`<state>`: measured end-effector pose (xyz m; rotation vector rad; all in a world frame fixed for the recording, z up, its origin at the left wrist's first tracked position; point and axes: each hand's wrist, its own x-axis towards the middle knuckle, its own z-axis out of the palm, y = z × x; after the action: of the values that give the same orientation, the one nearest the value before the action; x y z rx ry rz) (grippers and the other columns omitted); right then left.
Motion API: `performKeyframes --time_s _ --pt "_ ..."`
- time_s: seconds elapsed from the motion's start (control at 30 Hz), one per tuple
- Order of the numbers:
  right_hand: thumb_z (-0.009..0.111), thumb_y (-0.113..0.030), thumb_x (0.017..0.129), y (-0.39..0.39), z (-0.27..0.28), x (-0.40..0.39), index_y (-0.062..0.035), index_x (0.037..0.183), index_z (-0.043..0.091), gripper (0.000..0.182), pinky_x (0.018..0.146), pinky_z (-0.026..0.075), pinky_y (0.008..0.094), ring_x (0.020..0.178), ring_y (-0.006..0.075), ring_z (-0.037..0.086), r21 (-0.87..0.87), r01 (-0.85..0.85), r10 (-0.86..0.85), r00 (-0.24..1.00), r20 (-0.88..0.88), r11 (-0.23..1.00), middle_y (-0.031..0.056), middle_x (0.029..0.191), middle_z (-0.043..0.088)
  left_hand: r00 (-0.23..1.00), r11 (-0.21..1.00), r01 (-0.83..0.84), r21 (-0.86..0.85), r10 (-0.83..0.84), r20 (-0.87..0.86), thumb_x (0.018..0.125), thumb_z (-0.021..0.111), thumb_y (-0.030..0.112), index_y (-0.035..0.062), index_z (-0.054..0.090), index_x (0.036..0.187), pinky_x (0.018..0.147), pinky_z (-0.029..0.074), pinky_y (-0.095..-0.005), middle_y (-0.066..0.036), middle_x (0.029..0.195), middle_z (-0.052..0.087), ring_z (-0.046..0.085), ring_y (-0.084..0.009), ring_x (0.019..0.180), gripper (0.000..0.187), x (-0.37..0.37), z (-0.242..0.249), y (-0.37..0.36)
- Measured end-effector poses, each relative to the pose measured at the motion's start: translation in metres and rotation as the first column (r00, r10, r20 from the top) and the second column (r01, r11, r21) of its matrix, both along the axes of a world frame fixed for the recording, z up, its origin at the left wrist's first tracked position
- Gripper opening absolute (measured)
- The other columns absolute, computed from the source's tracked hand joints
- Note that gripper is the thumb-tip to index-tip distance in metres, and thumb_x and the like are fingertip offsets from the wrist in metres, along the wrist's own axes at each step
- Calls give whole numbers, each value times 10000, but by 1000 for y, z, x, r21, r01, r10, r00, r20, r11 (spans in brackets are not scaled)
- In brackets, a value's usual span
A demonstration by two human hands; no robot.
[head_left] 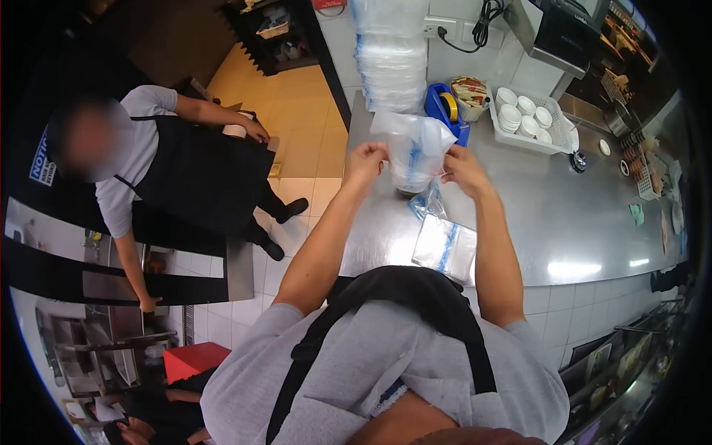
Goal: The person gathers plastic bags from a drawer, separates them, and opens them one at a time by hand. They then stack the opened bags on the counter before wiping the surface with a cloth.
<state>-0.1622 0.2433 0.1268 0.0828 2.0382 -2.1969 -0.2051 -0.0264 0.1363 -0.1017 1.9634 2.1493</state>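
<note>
A clear plastic bag [415, 152] with blue print stands upright over the steel counter, its mouth spread wide. My left hand [367, 162] pinches the bag's left edge, and my right hand [466, 170] grips the right edge. Something dark shows at the bag's base, too covered to name. Just below it lies a crumpled clear wrapper [429, 202] with blue print. Nearer to me is a flat stack of clear plastic bags [445, 248] with a blue printed strip, beside my right forearm.
Behind the bag rise tall stacks of clear plastic containers [389, 59] and a blue tape dispenser [447, 111]. A white basket [530, 141] of small white cups stands right on the steel counter [564, 215]. A co-worker in a black apron [200, 167] stands at left.
</note>
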Motion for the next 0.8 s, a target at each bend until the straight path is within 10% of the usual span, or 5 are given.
performKeyframes --time_s 0.2,0.3,0.5,0.6,0.8 --pt "923 -204 691 -30 65 11 -18 1399 535 828 1001 516 384 1186 264 643 206 -19 119 866 -485 978 112 1358 632 844 944 222 245 -60 -533 824 882 235 10 523 1426 1053 498 -408 -110 1259 671 635 -224 1168 736 27 82 9" --pt "954 -189 638 -65 25 5 -30 1423 505 918 1075 465 380 1272 262 593 219 -71 154 909 -388 973 137 1403 601 889 964 197 -180 -254 -382 716 970 264 5 501 1432 1069 486 -394 -129 1319 649 612 -226 1228 894 20 32 30" --pt "960 -224 636 -106 0 53 -18 1431 452 966 1128 415 412 1366 328 498 317 301 -152 895 -420 899 202 1444 513 804 840 494 -227 -540 -250 658 999 283 -8 476 1461 1093 470 -380 -162 1376 615 589 -248 1275 1001 2 17 -7" --pt "968 -251 626 -79 -3 62 -2 1451 421 1021 1137 406 427 1405 367 445 481 320 -92 893 -440 816 228 1492 442 766 841 -29 -540 -328 -553 649 1002 297 -17 391 1536 1122 444 -385 -191 1450 542 534 -272 1341 1122 22 32 -20" --pt "990 -292 602 -83 25 69 2 1494 395 1111 1136 408 438 1397 378 461 434 322 -47 843 -536 841 234 1488 459 783 984 174 28 -121 -610 661 998 318 -7 376 1545 1110 453 -385 -174 1435 546 546 -260 1317 1129 52 43 6"
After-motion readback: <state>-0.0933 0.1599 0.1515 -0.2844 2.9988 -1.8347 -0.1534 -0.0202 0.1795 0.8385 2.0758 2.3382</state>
